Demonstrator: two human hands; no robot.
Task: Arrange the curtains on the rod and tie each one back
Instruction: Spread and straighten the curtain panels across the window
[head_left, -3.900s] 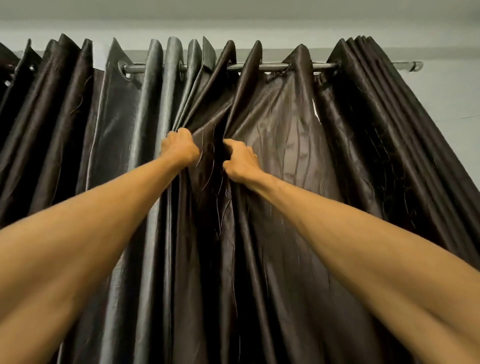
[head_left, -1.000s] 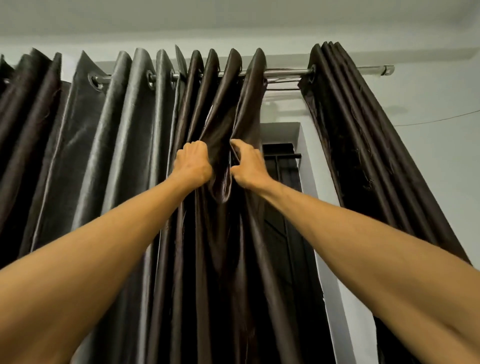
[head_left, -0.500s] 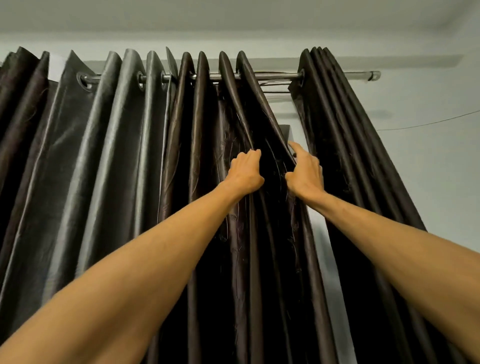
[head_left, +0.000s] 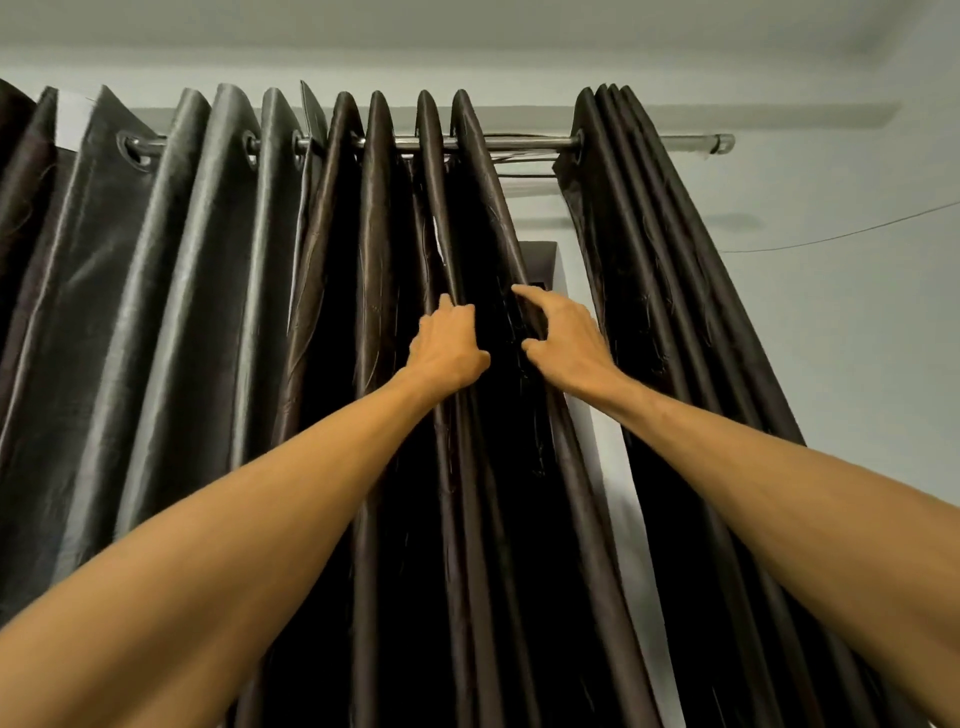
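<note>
So both arms are reaching up at the shiny metal curtain rod (head_left: 519, 143), and the middle dark brown satiny curtain (head_left: 384, 312) is hanging from it by its eyelets, sitting around the middle of the rod in tight pleats. The left hand (head_left: 447, 348) is gripping one of the pleats near that curtain's right edge, fingers curled into the fold. The right hand (head_left: 566, 338) is just beside it, curving thumb and fingers round the outermost pleat; I can't tell how firmly it's squeezing. A silvery grey glossy curtain (head_left: 171, 312) is hanging toward the rod's left end, touching the brown one. Another dark brown curtain, bunched up tight (head_left: 675, 312), is sitting near the rod's right end, with a gap of bare rod between it and the middle one. A dark window frame (head_left: 540, 260) and pale wall (head_left: 857, 338) are showing through that gap, and a thin wire (head_left: 831, 236) is running across the wall.
</note>
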